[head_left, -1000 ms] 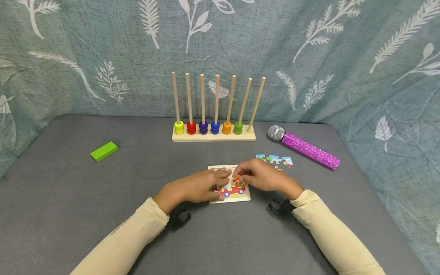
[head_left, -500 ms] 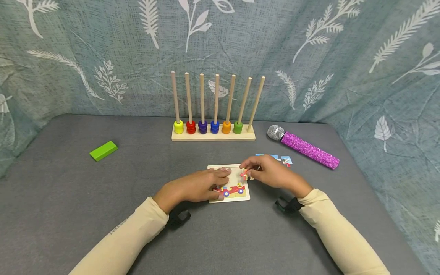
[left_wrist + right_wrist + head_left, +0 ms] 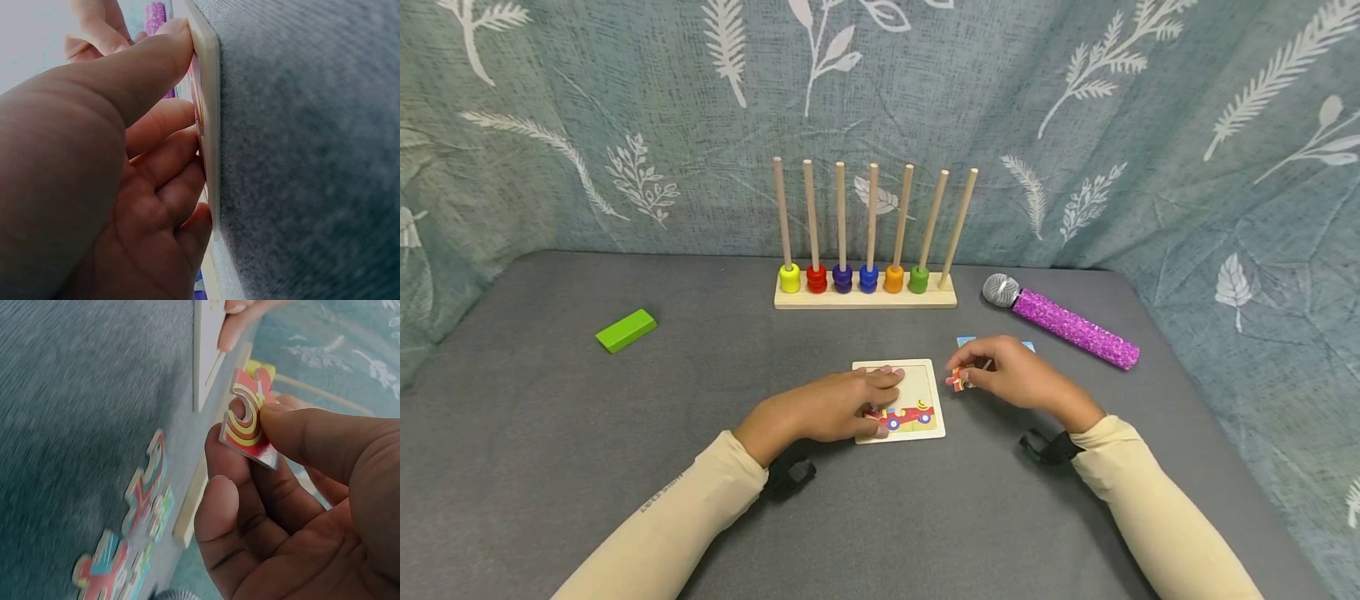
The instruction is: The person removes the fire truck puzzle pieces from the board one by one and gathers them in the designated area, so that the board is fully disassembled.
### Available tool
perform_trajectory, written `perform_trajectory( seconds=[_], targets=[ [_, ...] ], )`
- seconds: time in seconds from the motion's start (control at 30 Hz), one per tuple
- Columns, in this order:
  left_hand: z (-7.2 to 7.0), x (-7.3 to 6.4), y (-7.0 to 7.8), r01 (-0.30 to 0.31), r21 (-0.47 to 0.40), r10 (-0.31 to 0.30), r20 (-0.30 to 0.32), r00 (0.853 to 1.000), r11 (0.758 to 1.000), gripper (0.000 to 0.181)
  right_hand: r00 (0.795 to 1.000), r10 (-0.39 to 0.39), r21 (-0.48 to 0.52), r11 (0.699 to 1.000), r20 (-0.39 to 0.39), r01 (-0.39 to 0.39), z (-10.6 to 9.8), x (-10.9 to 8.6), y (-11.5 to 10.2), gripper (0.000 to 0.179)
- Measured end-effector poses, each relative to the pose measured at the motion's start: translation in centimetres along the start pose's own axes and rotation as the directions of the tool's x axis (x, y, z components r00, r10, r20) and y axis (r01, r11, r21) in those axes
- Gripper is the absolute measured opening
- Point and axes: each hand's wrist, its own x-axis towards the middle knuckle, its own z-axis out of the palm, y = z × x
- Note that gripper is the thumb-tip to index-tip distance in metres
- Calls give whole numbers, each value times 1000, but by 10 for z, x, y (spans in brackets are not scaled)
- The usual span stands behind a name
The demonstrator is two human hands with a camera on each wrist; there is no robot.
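Note:
A shallow wooden puzzle board (image 3: 919,377) lies on the grey table, its lower part filled with pieces picturing a red vehicle with blue wheels (image 3: 912,419). My left hand (image 3: 842,404) rests on the board's left side, fingertips on its surface and thumb near the lower edge. To the right of the board, my right hand (image 3: 1015,377) pinches a red and yellow jigsaw piece (image 3: 240,439) between thumb and fingers, held above the table. Several loose jigsaw pieces (image 3: 144,487) lie below the right hand, which partly hides them in the head view.
Behind the board stands a wooden peg rack (image 3: 865,302) with coloured beads on most of its tall pegs. A purple glittery microphone (image 3: 1075,327) lies at the back right. On the left is a green block (image 3: 626,331). A patterned curtain (image 3: 700,125) hangs behind the table.
My right hand has lifted the red and yellow jigsaw piece off the board and carried it to the right, over the loose pieces. The left hand has stayed in place.

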Motion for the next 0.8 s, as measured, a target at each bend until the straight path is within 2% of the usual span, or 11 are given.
perform_trajectory(
  seconds=[0.23,0.4,0.5,0.67,0.8],
  targets=[
    [0,-1,0,-1,-9,1,5,1000,1000,55,999,26,-20,999,-33,-27,-9,-8,8,21],
    [0,-1,0,4,-17,-4,7,1000,1000,55,999,25,-31,999,-25,-26,-13,-14,13,25],
    [1,-1,0,5,-19,-4,6,1000,1000,55,998,54,-15,998,-17,-54,-16,-18,16,26],
    [0,-2,0,0,-18,0,2,1000,1000,55,996,91,22,996,-15,-91,-20,-24,19,23],
    [1,-2,0,-7,-24,7,1,1000,1000,55,995,91,14,996,-26,-91,-24,-29,20,20]
  ],
)
